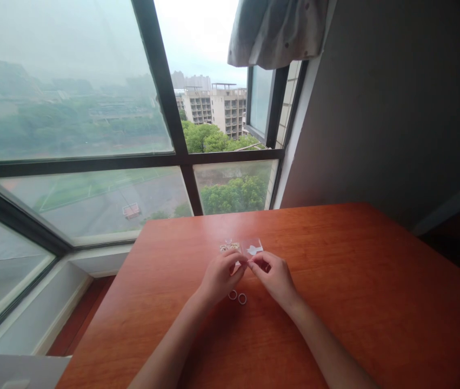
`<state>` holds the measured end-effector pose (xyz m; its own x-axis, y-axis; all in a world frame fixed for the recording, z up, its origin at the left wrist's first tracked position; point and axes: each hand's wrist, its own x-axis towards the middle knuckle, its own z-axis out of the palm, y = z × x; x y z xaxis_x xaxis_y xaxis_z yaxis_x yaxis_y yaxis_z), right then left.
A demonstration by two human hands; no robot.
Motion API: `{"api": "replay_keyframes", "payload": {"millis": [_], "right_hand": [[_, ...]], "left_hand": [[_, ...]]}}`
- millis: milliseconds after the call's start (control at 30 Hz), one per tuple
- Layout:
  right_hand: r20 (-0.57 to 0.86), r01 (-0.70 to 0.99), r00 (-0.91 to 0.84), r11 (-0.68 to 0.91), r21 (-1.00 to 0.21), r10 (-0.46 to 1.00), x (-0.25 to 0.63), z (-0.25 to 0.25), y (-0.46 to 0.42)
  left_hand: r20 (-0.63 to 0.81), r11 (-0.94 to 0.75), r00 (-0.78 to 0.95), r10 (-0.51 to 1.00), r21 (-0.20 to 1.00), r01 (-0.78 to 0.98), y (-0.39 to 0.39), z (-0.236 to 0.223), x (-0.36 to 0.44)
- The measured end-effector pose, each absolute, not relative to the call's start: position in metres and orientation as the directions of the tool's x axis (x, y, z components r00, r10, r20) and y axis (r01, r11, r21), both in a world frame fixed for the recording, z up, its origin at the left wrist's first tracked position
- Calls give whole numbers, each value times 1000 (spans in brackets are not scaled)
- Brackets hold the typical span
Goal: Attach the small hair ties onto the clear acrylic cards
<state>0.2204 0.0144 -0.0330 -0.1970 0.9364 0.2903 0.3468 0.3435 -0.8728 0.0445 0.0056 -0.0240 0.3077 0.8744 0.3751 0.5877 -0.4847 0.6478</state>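
Note:
Both hands meet over the middle of a reddish wooden table (355, 281). My left hand (220, 276) is closed in a pinch, fingertips touching those of my right hand (273, 275), also pinched. Between the fingertips is something very small that I cannot make out. Just beyond the hands lies a small clear plastic bag (254, 247) with a white piece inside, and beside it a cluster of small pale parts (228, 246). Two small silver rings (238, 296) lie on the table under my wrists.
A big dark-framed window (165, 108) fills the left and far side, with a white sill (71, 270) below the table's left edge. A grey wall (395, 108) rises on the right. A curtain (274, 29) hangs at the top.

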Motion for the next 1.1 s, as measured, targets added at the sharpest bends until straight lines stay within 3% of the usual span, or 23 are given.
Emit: {"api": "replay_keyframes", "payload": {"millis": [200,400,667,833,1100], "right_hand": [[292,354,-204,349,-868,934,220,-33,15],[298,399,-201,355,-845,933,220,-35,15],[247,436,-429,439,-786,869,225,-29,13],[137,448,-566,443,-776,813,230,-28,8],[65,493,-627,460,-738,776,230,-25,3]], "left_hand": [[377,-467,280,883,648,601,6,-22,43],[395,-327,90,914,589,739,10,-21,31],[361,-250,60,931,508,824,13,-28,21],[372,-234,35,927,504,831,13,-28,17],[390,-195,-21,920,505,841,15,-22,11]]}}
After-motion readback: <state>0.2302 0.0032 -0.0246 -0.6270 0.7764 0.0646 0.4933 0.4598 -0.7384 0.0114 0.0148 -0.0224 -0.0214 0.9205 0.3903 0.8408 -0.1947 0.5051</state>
